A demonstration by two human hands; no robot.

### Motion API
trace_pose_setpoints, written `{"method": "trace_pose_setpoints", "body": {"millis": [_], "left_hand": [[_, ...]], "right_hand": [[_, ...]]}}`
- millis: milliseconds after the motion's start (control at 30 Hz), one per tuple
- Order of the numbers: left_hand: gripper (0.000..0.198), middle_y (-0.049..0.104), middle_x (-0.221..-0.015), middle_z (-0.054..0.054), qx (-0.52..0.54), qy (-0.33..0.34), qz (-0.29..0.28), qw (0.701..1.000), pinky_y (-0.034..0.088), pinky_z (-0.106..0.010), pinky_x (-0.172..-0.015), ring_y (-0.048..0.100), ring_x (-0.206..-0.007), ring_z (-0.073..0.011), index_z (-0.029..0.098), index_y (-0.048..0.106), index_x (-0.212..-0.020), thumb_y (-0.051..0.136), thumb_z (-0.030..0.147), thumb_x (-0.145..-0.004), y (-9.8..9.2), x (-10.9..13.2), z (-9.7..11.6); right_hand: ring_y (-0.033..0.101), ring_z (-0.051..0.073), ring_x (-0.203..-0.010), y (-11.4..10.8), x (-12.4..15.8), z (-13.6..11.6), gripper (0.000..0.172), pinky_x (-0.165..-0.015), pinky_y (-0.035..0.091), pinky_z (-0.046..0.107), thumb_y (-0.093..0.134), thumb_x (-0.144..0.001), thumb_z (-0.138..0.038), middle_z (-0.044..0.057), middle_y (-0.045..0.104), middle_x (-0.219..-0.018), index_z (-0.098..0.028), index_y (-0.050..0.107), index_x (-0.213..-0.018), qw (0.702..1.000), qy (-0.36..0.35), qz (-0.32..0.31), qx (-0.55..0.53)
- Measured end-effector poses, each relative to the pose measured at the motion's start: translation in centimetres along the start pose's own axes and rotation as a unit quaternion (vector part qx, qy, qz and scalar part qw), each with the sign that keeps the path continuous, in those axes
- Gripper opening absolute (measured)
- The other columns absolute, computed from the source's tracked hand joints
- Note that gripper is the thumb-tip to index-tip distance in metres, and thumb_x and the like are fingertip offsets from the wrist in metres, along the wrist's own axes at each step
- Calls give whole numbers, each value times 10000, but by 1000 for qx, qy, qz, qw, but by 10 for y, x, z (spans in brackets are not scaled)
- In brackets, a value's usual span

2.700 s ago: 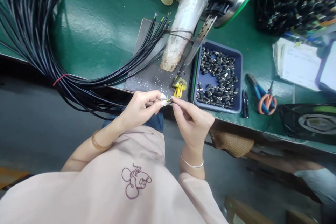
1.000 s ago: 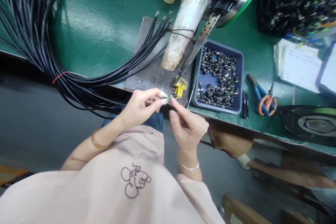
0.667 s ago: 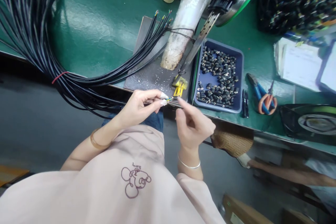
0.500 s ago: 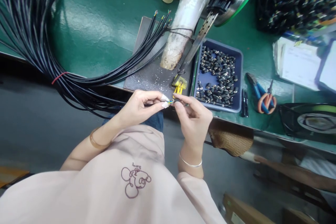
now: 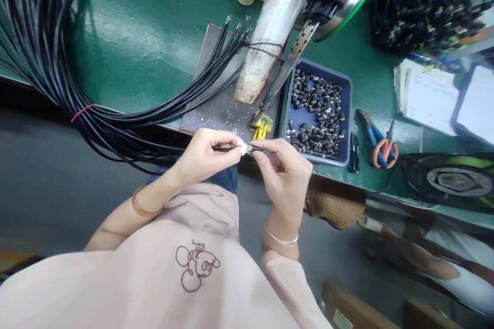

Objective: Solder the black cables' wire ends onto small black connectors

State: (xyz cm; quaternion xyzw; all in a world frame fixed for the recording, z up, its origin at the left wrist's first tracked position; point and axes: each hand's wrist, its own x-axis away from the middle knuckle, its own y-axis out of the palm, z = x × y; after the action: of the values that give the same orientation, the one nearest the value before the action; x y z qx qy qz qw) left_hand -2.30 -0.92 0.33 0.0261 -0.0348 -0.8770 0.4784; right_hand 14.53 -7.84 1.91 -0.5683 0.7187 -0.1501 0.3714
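My left hand (image 5: 206, 157) is closed in a pinch on a black cable (image 5: 226, 149) near its end. White coverings wrap the tips of its thumb and forefinger. Right against those tips, my right hand (image 5: 283, 164) pinches a small black connector (image 5: 255, 148) with metal pins facing left. Fingers partly hide the join, so I cannot tell whether wires and pins touch. Just beyond the hands, a soldering iron (image 5: 283, 72) points down at a yellow piece (image 5: 262, 126). A blue tray (image 5: 349, 113) of similar connectors stands to the right.
A large bundle of black cables (image 5: 57, 61) spreads left, tied with a red band (image 5: 83, 112). A foil-wrapped duct (image 5: 266, 41) hangs over a dark board (image 5: 210, 118). Pliers (image 5: 370, 131), scissors (image 5: 386, 150), papers (image 5: 428, 97) and a fan (image 5: 455, 181) lie right. Another person's arm (image 5: 417, 257) shows lower right.
The coloured wires between my fingertips are now mostly hidden, and metal pins show there instead. Both hands stay nearly in place. The other person's limb at the right shows more.
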Motion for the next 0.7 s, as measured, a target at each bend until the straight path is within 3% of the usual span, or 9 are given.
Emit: {"method": "trace_pose_setpoints", "body": {"millis": [300,433,533,633,700], "left_hand": [[131,420,-597,57,-3,-8,-44,999,271,-200,-520,332,-563,-57,135,598,-670,593,191,-788,-4,-5,2],[117,367,-580,71,-22,9,-34,999,257,-206,-528,292,-556,-55,144,572,-644,569,155,-761,-1,-6,2],[112,389,-578,63,-20,3,-8,1000,274,-208,-539,318,-565,-61,142,581,-641,571,164,-751,2,-7,1],[137,375,-565,61,-7,-3,16,1000,264,-209,-531,306,-553,-59,142,564,-621,569,180,-753,5,-10,-1],[159,343,-550,66,-5,-3,26,1000,244,-209,-522,281,-540,-54,144,550,-607,574,190,-758,6,-12,-1]], "right_hand": [[442,75,-506,0,-2,5,108,-512,410,238,661,-962,-211,-11,696,-810,-222,764,-994,1000,-8,-4,-1],[488,75,-539,1,-1,9,98,-517,402,233,695,-943,-193,-3,734,-856,-227,767,-999,999,-38,21,13],[465,77,-485,4,2,10,99,-473,379,234,699,-945,-245,-39,675,-712,-249,769,-1016,996,-45,83,2],[452,85,-402,9,5,10,174,-402,349,232,629,-985,-300,-85,547,-573,-255,724,-1124,975,-56,201,-82],[467,76,-366,14,6,10,188,-360,332,213,603,-997,-272,-92,594,-599,-258,670,-1172,958,-57,255,-117]]}}
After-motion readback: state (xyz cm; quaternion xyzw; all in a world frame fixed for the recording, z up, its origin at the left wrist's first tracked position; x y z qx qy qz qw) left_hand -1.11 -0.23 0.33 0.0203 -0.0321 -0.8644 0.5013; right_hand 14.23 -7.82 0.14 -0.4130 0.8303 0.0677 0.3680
